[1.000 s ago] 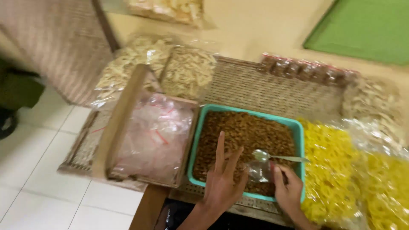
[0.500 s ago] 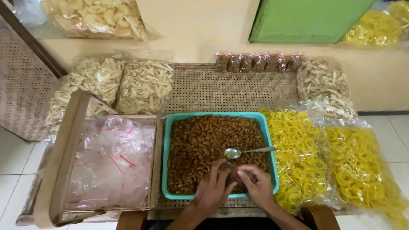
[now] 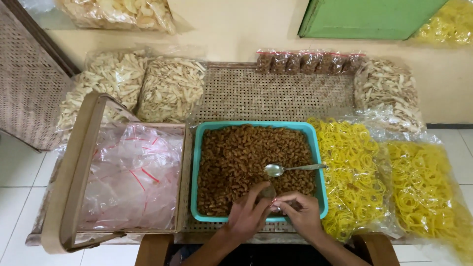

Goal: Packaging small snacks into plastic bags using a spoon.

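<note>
Since the earlier frame the view has steadied and both hands have drawn together at the near edge of the teal tray (image 3: 318, 148); the spoon (image 3: 290, 169) lies in much the same place as before.

The left hand (image 3: 248, 216) and right hand (image 3: 301, 213) meet over the tray's near rim, fingertips pinched on a small clear plastic bag (image 3: 268, 193) held between them. Both hands are closed on it; the bag's mouth cannot be made out with certainty.

Just beyond the grip lie the brown snack pieces (image 3: 241, 157), filling the tray. The spoon rests on them, bowl directly ahead of the grip, handle running to the right-hand rim, untouched.

Left of the grip, a wooden box (image 3: 74, 167) holds a heap of empty clear bags (image 3: 130, 177). Right of the grip lie bags of yellow noodle rings (image 3: 350, 167). Well beyond are bags of pale chips (image 3: 170, 88) and a row of small filled packets (image 3: 308, 61), all on a woven tray (image 3: 266, 93).

Judgement: opening is best done directly over the tray. Rub the two film layers apart with thumb and forefinger; keep one hand on the rim.
</note>
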